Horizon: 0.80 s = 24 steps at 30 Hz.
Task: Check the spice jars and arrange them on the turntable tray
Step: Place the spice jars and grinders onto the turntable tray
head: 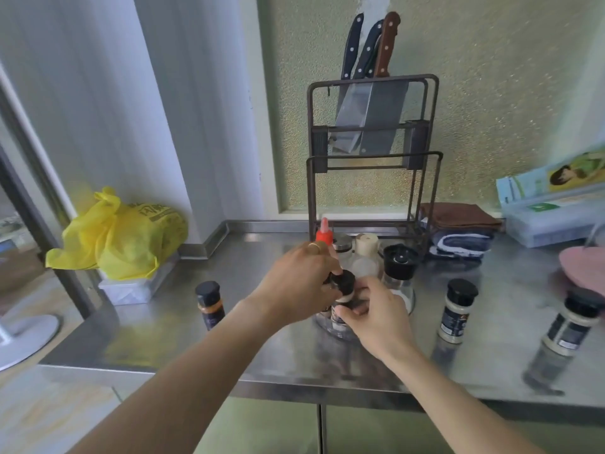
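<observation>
A black-capped spice jar [342, 285] is held at the front of the clear turntable tray [330, 329]. My left hand [296, 283] grips it near the cap, and my right hand [376, 314] holds its body from the right. On the tray behind stand a red-nozzle bottle [324, 232], a cream-capped bottle [366, 245] and a black grinder [400, 262]. Loose on the steel counter are an orange-filled jar [209, 304] at the left and two pale-filled jars [456, 311] [571, 324] at the right.
A knife rack [373, 139] with several knives stands against the wall behind the tray. A yellow bag [121, 235] sits on a box at the left. Folded cloths [458, 231], a plastic box [553, 221] and a pink item [582, 268] lie at the right.
</observation>
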{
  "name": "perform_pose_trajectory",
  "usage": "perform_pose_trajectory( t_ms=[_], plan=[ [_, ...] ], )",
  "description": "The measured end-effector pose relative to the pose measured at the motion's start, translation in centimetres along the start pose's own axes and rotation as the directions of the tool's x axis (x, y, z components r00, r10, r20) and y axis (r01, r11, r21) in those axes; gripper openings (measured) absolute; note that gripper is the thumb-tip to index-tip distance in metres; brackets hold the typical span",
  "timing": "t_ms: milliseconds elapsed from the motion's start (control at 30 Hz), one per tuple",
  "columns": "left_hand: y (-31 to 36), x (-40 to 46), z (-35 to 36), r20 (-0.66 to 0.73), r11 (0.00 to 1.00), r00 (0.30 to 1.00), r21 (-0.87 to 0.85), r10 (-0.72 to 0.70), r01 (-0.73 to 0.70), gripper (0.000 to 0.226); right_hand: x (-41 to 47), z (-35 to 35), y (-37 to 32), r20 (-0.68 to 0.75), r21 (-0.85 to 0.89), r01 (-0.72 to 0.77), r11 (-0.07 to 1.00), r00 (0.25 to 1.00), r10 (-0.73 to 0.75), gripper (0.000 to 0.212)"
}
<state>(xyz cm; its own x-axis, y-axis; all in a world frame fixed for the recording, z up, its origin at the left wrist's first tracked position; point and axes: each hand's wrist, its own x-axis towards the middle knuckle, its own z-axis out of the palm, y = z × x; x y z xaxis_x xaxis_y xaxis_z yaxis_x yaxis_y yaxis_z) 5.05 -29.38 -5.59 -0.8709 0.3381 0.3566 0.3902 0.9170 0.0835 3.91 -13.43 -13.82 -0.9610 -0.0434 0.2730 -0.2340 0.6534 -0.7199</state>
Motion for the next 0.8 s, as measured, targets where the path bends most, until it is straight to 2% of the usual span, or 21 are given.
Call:
perform_pose_trajectory(
  t_ms=[100,167,200,267,300,367,433,467,500,533,600,667,733,800],
  plan=[
    [-2.0,-2.2,-1.5,-0.115,0.996,0.991,-0.058,-0.073,0.067,0.038,-1.0,-1.1,-0.8,-0.086,-0.050,0.027,0.998,0.996,-0.031,0.041],
    [-4.6,-4.4,-2.3,-0.252,0.981,0.949,-0.072,-0.191,0.179,0.034,-2.3,-1.4,-2.6,-0.222,-0.039,0.130,0.991,0.966,-0.135,0.036],
    [-6.1,-5.6,-2.4,-0.319,0.964,0.910,-0.088,-0.265,0.250,0.031,-2.9,-1.0,-3.8,-0.238,0.007,0.194,0.981,0.953,-0.187,0.032],
    [-8.8,-7.9,-2.4,-0.356,0.887,0.812,-0.195,-0.462,0.419,0.027,-3.6,1.3,-6.5,-0.114,0.086,0.277,0.957,0.957,-0.266,0.027],
    [-9.7,-8.9,-2.3,-0.313,0.819,0.759,-0.277,-0.571,0.503,0.026,-3.7,3.0,-7.7,-0.001,0.093,0.279,0.956,0.960,-0.280,0.027],
    [-10.9,-10.6,-1.8,-0.159,0.638,0.640,-0.419,-0.752,0.645,0.025,-3.3,7.0,-9.5,0.187,0.066,0.262,0.963,0.945,-0.270,0.040],
    [-11.3,-11.7,-0.9,0.048,0.432,0.554,-0.570,-0.831,0.699,0.031,-2.5,10.6,-11.0,0.295,0.078,0.223,0.972,0.926,-0.236,0.053],
    [-11.4,-12.2,-0.4,0.141,0.329,0.535,-0.650,-0.833,0.685,0.032,-2.1,11.9,-11.7,0.316,0.091,0.203,0.975,0.923,-0.221,0.051],
    [-11.2,-12.5,-0.1,0.205,0.253,0.537,-0.710,-0.819,0.657,0.030,-1.9,12.8,-12.3,0.326,0.095,0.188,0.978,0.922,-0.209,0.045],
    [-11.0,-12.7,0.2,0.211,0.243,0.553,-0.734,-0.806,0.634,0.028,-1.8,13.3,-12.9,0.329,0.097,0.179,0.979,0.923,-0.201,0.038],
    [-10.2,-13.0,-0.1,0.118,0.344,0.583,-0.707,-0.804,0.617,0.026,-2.0,13.0,-13.7,0.292,0.133,0.169,0.977,0.935,-0.202,0.028],
    [-8.2,-12.4,-2.0,0.012,0.435,0.628,-0.712,-0.778,0.552,0.025,-2.6,10.6,-13.5,0.190,0.200,0.193,0.961,0.954,-0.231,0.026],
    [-5.1,-11.0,-4.6,-0.070,0.505,0.706,-0.749,-0.705,0.430,0.019,-3.3,6.6,-12.4,0.063,0.242,0.248,0.938,0.961,-0.270,0.029],
    [-1.9,-8.9,-6.6,-0.104,0.603,0.817,-0.727,-0.568,0.327,0.016,-3.8,1.8,-11.1,-0.059,0.242,0.295,0.924,0.955,-0.290,0.029]
  ],
)
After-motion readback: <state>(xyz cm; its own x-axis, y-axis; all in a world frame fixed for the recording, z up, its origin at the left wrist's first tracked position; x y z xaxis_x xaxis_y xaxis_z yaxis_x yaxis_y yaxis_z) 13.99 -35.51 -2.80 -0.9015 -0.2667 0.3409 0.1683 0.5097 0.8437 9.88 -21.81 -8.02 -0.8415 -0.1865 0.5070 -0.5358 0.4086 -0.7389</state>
